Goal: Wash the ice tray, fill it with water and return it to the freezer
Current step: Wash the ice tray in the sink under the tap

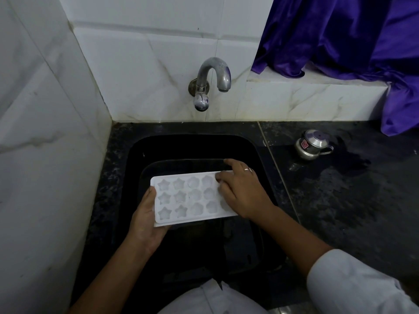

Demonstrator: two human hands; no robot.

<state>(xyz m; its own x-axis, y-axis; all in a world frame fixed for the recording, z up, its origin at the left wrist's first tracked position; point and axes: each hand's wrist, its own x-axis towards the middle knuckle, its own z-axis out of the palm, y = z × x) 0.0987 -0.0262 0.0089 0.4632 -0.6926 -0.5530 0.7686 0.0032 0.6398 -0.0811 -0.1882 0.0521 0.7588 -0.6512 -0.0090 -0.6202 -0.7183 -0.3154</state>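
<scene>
Over the black sink (136, 155), the left hand (145, 219) grips the white ice tray (181, 198) level — likely for washing — while the right hand's (240, 192) curled fingers press its far end, below the dry tap (212, 81).

Right arm: loose white cloth sleeve (353, 284), plain and smooth, hem ending near the elbow, forearm bare below it. Right hand (242, 191): thin silver-coloured metal ring (248, 169) on one finger, can't tell which. Left hand (145, 225): forearm bare as far as the frame edge. Bottom centre: white cloth shirt front (210, 300), same fabric, with a folded seam or placket edge showing.
</scene>
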